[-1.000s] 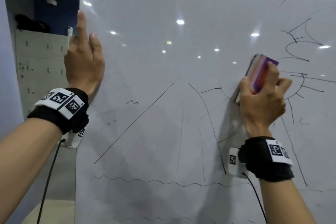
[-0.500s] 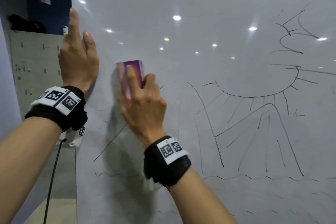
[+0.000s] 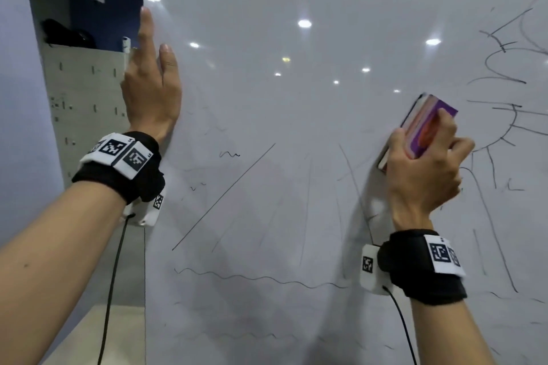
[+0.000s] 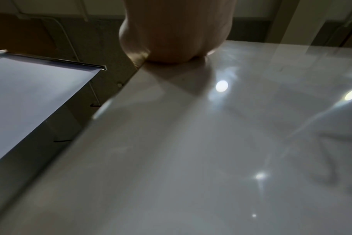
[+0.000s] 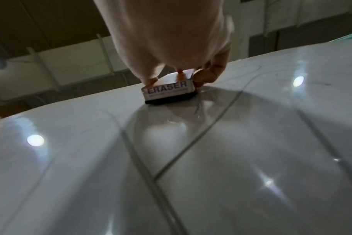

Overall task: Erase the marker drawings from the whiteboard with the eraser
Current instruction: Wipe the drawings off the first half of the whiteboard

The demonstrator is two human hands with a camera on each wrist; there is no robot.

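A large whiteboard (image 3: 296,127) fills the head view, with black marker lines: a diagonal stroke (image 3: 225,195), a wavy line (image 3: 261,278) low down, and a sun-like drawing (image 3: 504,133) at the right. My right hand (image 3: 421,169) grips a purple and white eraser (image 3: 427,127) and presses its dark felt on the board just left of the sun drawing. The right wrist view shows the eraser (image 5: 168,90) labelled ERASER flat on the board, fingers curled over it. My left hand (image 3: 151,80) lies flat with straight fingers against the board's left edge.
Left of the board stands a pale perforated panel (image 3: 86,104) with a dark object (image 3: 65,34) on top and a blue wall behind. Faint smeared traces of wiped lines cover the board's middle. Cables hang from both wrist cameras.
My right hand swept the eraser from beside the left hand back right across the board to the sun drawing. The strokes under the sun look fainter. The left hand stayed put.
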